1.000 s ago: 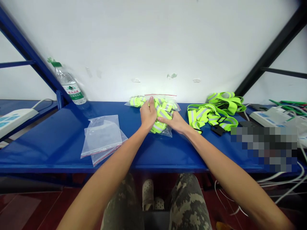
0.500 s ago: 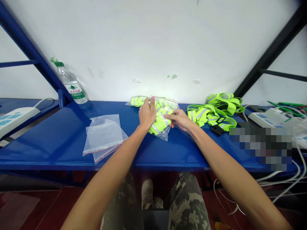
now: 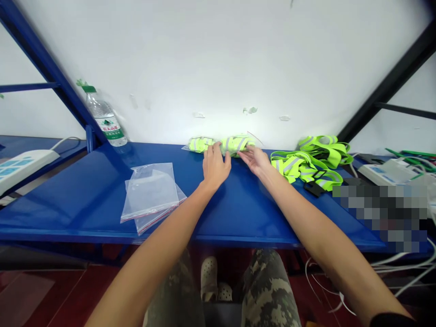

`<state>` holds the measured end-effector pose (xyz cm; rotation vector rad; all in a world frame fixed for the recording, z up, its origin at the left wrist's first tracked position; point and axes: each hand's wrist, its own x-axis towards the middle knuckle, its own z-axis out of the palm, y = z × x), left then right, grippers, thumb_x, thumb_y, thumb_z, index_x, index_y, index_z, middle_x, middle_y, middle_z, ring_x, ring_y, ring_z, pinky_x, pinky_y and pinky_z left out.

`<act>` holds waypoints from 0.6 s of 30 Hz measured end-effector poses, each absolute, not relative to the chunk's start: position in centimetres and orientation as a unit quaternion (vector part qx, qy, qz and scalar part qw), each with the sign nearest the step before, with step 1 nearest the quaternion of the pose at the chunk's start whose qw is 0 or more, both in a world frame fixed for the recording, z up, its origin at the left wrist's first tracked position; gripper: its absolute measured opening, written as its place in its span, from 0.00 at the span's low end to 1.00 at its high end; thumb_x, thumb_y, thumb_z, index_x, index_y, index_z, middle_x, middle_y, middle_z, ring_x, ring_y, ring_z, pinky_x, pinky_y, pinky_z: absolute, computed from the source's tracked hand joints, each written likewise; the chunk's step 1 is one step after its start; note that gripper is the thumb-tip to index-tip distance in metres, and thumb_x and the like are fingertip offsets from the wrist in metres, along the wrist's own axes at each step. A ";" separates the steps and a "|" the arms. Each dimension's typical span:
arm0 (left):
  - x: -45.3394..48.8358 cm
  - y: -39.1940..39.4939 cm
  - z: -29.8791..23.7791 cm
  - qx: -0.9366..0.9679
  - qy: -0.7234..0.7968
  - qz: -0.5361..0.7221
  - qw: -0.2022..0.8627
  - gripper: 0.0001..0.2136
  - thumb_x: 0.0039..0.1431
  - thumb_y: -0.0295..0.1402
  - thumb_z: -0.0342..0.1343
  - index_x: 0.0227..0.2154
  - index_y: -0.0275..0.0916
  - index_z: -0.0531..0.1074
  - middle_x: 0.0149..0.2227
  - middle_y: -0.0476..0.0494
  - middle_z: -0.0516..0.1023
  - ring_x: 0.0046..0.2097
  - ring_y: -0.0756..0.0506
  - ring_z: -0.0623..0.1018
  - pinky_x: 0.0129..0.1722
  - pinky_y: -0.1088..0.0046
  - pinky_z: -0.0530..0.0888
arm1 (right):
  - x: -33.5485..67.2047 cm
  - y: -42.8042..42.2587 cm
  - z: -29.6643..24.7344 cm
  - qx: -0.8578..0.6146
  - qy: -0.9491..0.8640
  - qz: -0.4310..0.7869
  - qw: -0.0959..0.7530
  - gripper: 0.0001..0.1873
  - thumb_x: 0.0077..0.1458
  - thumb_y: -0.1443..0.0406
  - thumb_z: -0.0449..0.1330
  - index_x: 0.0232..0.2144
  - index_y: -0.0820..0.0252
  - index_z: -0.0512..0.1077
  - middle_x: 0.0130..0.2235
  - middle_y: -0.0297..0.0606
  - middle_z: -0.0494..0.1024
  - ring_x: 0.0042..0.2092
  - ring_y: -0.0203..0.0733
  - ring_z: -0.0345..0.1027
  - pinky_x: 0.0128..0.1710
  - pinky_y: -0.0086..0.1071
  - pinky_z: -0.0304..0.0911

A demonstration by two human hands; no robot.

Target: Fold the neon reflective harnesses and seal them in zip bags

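Note:
A clear zip bag filled with neon-yellow reflective bands [image 3: 236, 143] lies at the back of the blue shelf [image 3: 238, 213], against the white wall. Beside it on the left lies another filled bag [image 3: 198, 144]. My left hand [image 3: 214, 166] rests on the shelf just in front of the bags, fingers stretched toward them. My right hand [image 3: 254, 160] has its fingers spread, fingertips touching the right end of the filled bag. Neither hand grips anything.
Empty clear zip bags [image 3: 150, 193] are stacked left of my arms. A water bottle [image 3: 104, 119] stands at the back left. Loose neon reflective bands [image 3: 308, 161] pile to the right, with power strips [image 3: 388, 170] and cables beyond. Another power strip [image 3: 17, 165] sits far left.
Both hands pushed the filled bag from the middle of the shelf back against the wall, then loosened their hold; the fingers now lie open on it.

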<state>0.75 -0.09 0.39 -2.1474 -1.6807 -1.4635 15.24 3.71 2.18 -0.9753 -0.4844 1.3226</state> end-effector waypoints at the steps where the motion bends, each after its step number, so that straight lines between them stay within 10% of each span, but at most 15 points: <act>1: 0.8 0.0 0.1 -0.713 -0.539 -0.448 0.013 0.13 0.65 0.34 0.49 0.50 0.36 0.67 0.49 0.34 0.74 0.52 0.39 0.72 0.53 0.61 0.69 | 15.1 3.8 1.8 -0.446 -0.216 0.586 0.642 0.02 0.58 0.71 0.59 0.35 0.63 0.68 0.25 0.35 0.74 0.30 0.37 0.76 0.34 0.29 0.77; 5: 1.1 0.4 -0.8 -0.771 -0.524 -0.362 -0.007 0.08 0.64 0.35 0.50 0.40 0.38 0.70 0.42 0.38 0.76 0.46 0.40 0.74 0.48 0.62 0.71 | 14.6 3.8 1.0 -0.460 -0.251 0.597 0.608 0.03 0.59 0.70 0.58 0.32 0.61 0.67 0.24 0.36 0.75 0.29 0.36 0.76 0.34 0.29 0.76; 12: 1.1 3.4 0.2 -0.767 -0.536 -0.345 0.075 0.17 0.61 0.28 0.54 0.54 0.35 0.67 0.57 0.32 0.69 0.58 0.36 0.66 0.56 0.59 0.66 | 15.0 3.0 1.1 -0.413 -0.351 0.616 0.572 0.03 0.57 0.69 0.59 0.35 0.58 0.69 0.40 0.38 0.81 0.40 0.37 0.78 0.41 0.33 0.74; 18: 1.4 6.7 1.5 -0.723 -0.586 -0.349 0.113 0.12 0.64 0.28 0.48 0.45 0.38 0.74 0.49 0.35 0.75 0.52 0.34 0.70 0.50 0.57 0.68 | 16.0 2.6 0.5 -0.511 -0.458 0.472 0.553 0.10 0.51 0.71 0.59 0.38 0.59 0.69 0.32 0.37 0.80 0.31 0.38 0.76 0.34 0.33 0.72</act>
